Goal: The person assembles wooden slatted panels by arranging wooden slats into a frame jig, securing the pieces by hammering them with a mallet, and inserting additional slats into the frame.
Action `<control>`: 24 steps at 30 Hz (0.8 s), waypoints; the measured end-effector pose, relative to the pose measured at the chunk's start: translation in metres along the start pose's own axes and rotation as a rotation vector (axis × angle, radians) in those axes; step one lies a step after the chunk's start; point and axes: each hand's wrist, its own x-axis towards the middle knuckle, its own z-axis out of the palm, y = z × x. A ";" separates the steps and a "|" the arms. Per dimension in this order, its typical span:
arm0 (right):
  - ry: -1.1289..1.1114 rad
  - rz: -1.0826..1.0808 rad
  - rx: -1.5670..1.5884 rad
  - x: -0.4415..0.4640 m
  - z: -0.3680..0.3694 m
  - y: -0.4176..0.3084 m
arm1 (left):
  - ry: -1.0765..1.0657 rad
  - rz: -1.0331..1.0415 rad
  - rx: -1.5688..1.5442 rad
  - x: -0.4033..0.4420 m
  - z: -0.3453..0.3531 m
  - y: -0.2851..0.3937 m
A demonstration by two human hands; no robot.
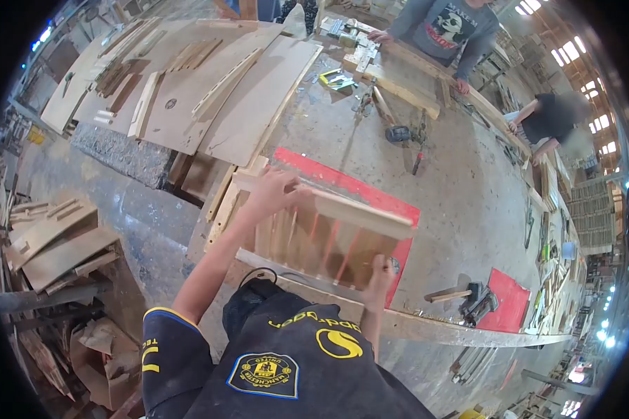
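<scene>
In front of me a slatted wooden frame (279, 234) lies at a slant over a red sheet (407, 213), with gaps between its slats and a pale rail (363, 214) along its far side. My left hand (276, 190) is at the far left corner, its fingers bent over the rail. At the right end, my right hand (379, 278) is closed around the frame's edge, thumb up and slightly blurred. Its fingertips are partly hidden.
Boards and strips cover a plywood sheet (251, 98) at the left. A mallet (397, 133) and a hammer (447, 295) lie on the worktable (356, 143). Scrap wood (63, 237) is piled lower left. Two other people (447, 31) work across the table.
</scene>
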 end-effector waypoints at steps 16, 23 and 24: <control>0.835 0.563 0.351 0.096 -0.236 0.078 | -0.342 -0.205 -0.466 -0.085 0.096 0.024; 0.039 0.242 0.153 0.144 -0.174 0.027 | -0.320 -0.229 -0.371 -0.116 0.088 0.003; 0.080 0.203 0.135 0.154 -0.163 0.018 | -0.337 -0.335 -0.380 -0.113 0.080 0.007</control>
